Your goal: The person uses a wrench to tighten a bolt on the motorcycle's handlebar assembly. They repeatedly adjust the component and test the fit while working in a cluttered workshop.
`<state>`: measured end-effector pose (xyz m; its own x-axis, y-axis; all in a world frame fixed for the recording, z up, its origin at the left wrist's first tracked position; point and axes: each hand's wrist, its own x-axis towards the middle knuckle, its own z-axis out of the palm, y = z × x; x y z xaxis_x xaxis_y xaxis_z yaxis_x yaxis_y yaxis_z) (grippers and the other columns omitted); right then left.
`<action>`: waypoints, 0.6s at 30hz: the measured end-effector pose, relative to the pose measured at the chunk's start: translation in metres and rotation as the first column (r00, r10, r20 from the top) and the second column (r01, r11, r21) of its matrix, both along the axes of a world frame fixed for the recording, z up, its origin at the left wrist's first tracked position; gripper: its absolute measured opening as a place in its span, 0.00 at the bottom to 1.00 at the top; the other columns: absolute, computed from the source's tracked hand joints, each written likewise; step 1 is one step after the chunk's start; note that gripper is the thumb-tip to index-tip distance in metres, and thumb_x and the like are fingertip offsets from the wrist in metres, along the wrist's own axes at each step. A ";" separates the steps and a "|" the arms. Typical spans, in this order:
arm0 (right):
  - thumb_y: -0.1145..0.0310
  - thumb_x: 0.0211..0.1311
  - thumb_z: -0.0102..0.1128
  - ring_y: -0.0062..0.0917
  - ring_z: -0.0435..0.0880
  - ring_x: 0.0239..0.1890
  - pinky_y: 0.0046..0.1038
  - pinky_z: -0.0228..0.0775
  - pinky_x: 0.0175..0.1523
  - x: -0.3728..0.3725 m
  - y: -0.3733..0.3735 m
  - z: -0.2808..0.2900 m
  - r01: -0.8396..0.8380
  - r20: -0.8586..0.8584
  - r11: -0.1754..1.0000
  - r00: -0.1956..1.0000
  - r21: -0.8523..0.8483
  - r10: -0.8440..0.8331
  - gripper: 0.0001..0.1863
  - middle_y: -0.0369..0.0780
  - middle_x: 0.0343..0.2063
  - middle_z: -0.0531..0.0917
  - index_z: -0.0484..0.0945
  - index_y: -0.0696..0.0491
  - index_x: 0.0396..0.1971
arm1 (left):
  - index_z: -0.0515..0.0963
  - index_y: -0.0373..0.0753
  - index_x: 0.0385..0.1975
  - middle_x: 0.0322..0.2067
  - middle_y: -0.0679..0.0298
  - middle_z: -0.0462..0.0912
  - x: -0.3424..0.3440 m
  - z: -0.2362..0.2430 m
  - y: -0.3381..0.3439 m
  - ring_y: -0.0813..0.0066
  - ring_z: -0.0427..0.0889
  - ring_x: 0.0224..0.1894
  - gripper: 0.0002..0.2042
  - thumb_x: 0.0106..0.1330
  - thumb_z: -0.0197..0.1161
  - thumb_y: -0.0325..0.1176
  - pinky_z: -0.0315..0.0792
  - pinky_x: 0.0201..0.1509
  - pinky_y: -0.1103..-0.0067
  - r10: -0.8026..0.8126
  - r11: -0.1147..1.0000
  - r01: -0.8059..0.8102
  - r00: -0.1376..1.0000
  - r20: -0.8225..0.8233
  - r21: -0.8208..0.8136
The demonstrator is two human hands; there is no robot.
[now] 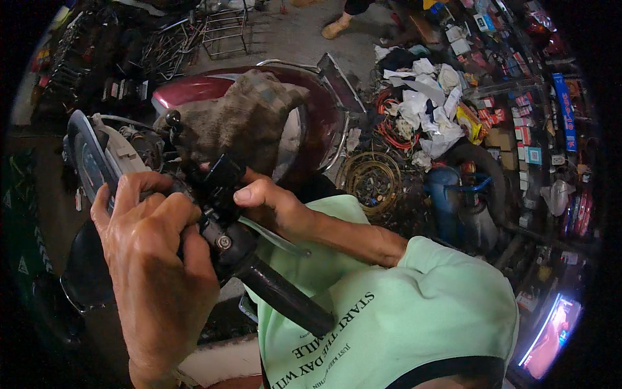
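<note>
A motorcycle handlebar with a black rubber grip (285, 295) points toward my green shirt. On the inner end of the grip sits a dark lever bracket (228, 245) with a screw head in it. My left hand (155, 240) is closed over the handlebar beside this bracket; its fingertips are partly hidden. From the other side my right hand (269, 201) grips a black plastic switch housing (223, 174), its thumb against the edge and its other fingers mostly out of sight. A round-ended mirror stem or lever (173, 120) stands just beyond.
The dark red motorcycle body (194, 91) carries a brown cloth (249, 113). Its instrument panel (91, 155) is left of my hands. To the right lie coiled cable (372, 181), a heap of white rags (427, 97) and shelves of small boxes (525, 136). A metal rack (223, 29) stands behind.
</note>
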<state>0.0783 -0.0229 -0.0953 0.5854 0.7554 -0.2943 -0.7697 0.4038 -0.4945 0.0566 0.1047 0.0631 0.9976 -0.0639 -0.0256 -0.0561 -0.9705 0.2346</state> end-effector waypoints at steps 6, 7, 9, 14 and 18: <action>0.60 0.59 0.52 0.16 0.76 0.40 0.21 0.70 0.44 -0.003 0.005 0.006 0.037 0.027 0.998 0.999 0.054 -0.038 0.29 0.34 0.43 0.77 0.64 0.53 0.61 | 0.72 0.31 0.23 0.33 0.52 0.78 -0.005 -0.003 0.004 0.53 0.76 0.44 0.05 0.44 0.58 0.20 0.62 0.58 0.64 -0.033 0.999 0.032 0.998 0.046 0.027; 0.61 0.59 0.51 0.17 0.76 0.43 0.22 0.69 0.48 -0.004 0.005 0.006 0.036 0.014 0.996 0.999 0.077 -0.037 0.30 0.34 0.45 0.77 0.63 0.53 0.62 | 0.71 0.32 0.23 0.33 0.52 0.78 -0.006 -0.005 0.005 0.53 0.76 0.44 0.06 0.44 0.58 0.20 0.62 0.58 0.63 -0.037 0.999 0.035 0.998 0.058 0.029; 0.63 0.59 0.51 0.18 0.75 0.48 0.24 0.67 0.55 -0.006 0.005 0.005 0.055 -0.012 0.991 0.998 0.120 -0.053 0.30 0.35 0.48 0.75 0.62 0.53 0.63 | 0.71 0.32 0.23 0.34 0.52 0.78 -0.004 -0.006 0.007 0.53 0.75 0.44 0.05 0.45 0.58 0.20 0.62 0.58 0.64 -0.063 0.998 0.062 0.998 0.020 0.007; 0.64 0.59 0.51 0.20 0.72 0.53 0.26 0.63 0.61 -0.005 0.006 0.009 0.040 0.079 0.993 0.996 0.109 -0.049 0.32 0.37 0.51 0.74 0.61 0.53 0.64 | 0.71 0.33 0.23 0.36 0.53 0.77 -0.010 -0.003 0.007 0.53 0.73 0.45 0.04 0.46 0.58 0.21 0.61 0.57 0.65 -0.034 0.999 0.033 0.999 0.041 0.035; 0.64 0.59 0.51 0.21 0.71 0.54 0.26 0.61 0.62 -0.005 0.004 0.012 0.051 0.080 0.993 0.995 0.102 -0.060 0.32 0.38 0.53 0.73 0.60 0.54 0.65 | 0.71 0.33 0.23 0.36 0.54 0.76 -0.007 -0.004 0.006 0.53 0.73 0.44 0.04 0.46 0.58 0.21 0.62 0.56 0.66 -0.035 0.999 0.035 0.999 0.002 0.004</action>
<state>0.0731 -0.0193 -0.0831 0.6466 0.7442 -0.1677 -0.7027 0.4954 -0.5107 0.0494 0.1104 0.0588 0.9948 -0.0989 -0.0239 -0.0908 -0.9688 0.2306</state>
